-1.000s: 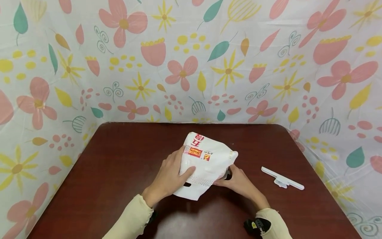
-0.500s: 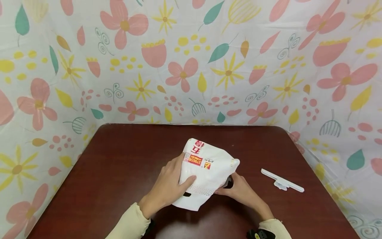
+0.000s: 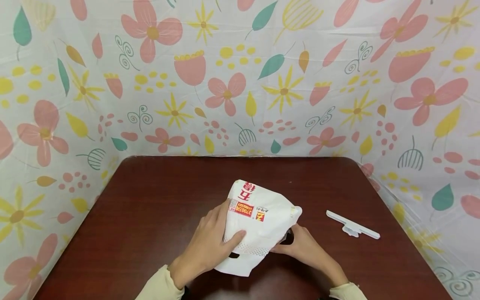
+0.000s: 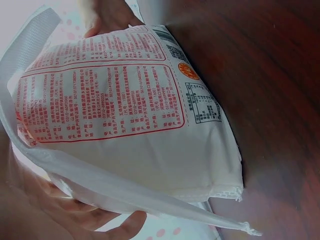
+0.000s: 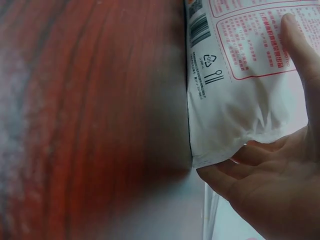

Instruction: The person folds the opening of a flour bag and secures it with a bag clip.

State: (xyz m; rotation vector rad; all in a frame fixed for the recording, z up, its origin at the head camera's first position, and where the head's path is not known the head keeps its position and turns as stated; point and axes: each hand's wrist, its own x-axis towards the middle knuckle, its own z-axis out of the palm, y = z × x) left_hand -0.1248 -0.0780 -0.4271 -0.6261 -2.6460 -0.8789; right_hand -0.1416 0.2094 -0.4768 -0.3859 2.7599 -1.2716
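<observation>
A white flour bag [image 3: 262, 208] with red print and a cut-out handle slot sits tilted between both hands above the table's near half. My left hand [image 3: 208, 239] grips its left side, thumb lying across the front and fingers out of sight behind. On the lower right side my right hand [image 3: 305, 246] holds the bag, partly covered by it in the head view. The right wrist view shows that thumb over the red text and the fingers round a bottom corner [image 5: 202, 155]. Against the dark table rests the printed back [image 4: 125, 100] in the left wrist view.
A white bar-shaped sealing clip [image 3: 352, 225] lies on the dark red-brown table [image 3: 168, 183], right of the right hand. Behind and at both sides hangs a flower-patterned white cloth [image 3: 225, 54].
Both hands and the flour bag have come down the head view, closer to the person. Their hold looks the same, and the clip stays where it lay.
</observation>
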